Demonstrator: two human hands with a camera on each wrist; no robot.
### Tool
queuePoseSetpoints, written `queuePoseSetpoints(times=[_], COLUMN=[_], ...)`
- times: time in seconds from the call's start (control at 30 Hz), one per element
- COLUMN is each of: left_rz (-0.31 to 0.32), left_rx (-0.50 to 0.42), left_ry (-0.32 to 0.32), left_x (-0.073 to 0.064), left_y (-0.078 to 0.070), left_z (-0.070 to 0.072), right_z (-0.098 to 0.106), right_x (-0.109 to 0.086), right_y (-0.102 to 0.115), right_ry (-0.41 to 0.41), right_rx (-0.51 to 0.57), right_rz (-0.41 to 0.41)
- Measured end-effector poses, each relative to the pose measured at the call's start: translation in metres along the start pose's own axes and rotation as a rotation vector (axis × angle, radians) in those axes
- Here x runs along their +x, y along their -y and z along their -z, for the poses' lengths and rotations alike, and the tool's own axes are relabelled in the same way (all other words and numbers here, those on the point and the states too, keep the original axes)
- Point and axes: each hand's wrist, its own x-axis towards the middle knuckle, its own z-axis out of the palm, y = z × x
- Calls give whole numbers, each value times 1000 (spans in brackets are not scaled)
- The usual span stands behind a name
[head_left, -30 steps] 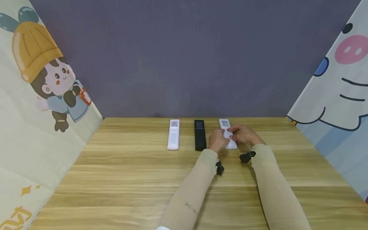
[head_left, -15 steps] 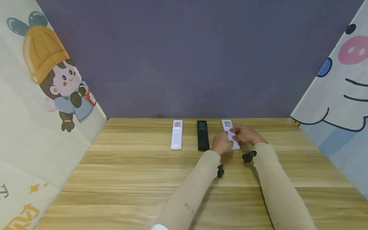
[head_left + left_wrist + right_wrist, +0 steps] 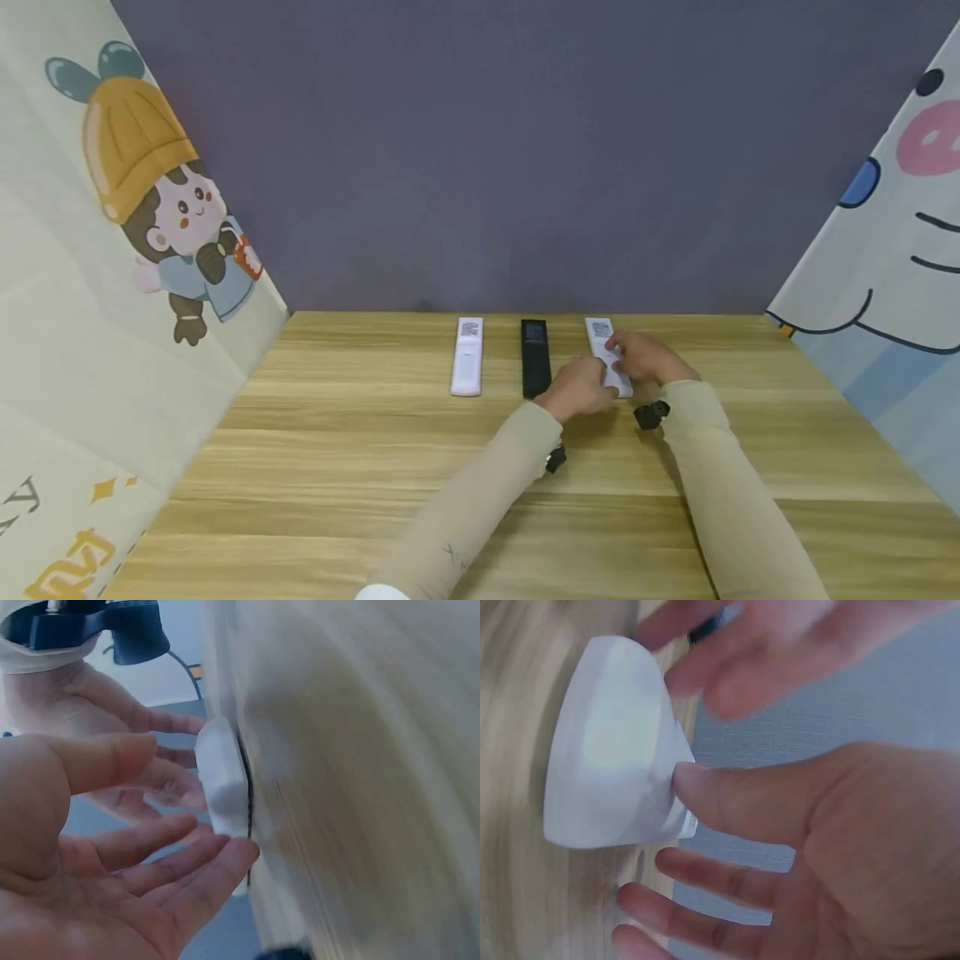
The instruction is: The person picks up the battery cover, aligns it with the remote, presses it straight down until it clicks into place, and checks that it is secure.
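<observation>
A white remote control (image 3: 600,329) lies label side up on the wooden table, on the right of a row of three. My right hand (image 3: 648,358) is at its right side; in the right wrist view the right thumb (image 3: 705,787) touches the white remote (image 3: 604,750) while the other fingers stretch out below it. From the left, my left hand (image 3: 576,387) reaches the near end, its fingertips (image 3: 244,851) at the edge of the remote (image 3: 223,776). A black remote (image 3: 536,358) lies just left of that hand.
Another white remote (image 3: 467,358) lies at the left of the row on the wooden table (image 3: 337,450). A dark grey panel (image 3: 480,167) stands along the back. Cartoon-printed cloths hang on the left (image 3: 60,333) and right (image 3: 900,333).
My left hand has drawn back slightly toward the near end of the right-hand white remote. The right hand stays beside it. The whole head view has shifted a little.
</observation>
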Motion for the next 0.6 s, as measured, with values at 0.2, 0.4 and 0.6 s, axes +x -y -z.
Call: queuePoseSetpoints(times=[0.2,0.4,0.6], left_rz=[-75,-204,-202], left_rx=[26,78,76], left_ry=[47,96,173], left_x=[-24,-49,-70], left_y=[18,34,52], left_z=[13,25,46], right_z=[-4,-5,-4], right_x=[-2,-9,-17], right_y=[-3,-6,1], right_ry=[-28,-45,-86], right_rx=[12,24,35], right_rz=[15,42,58])
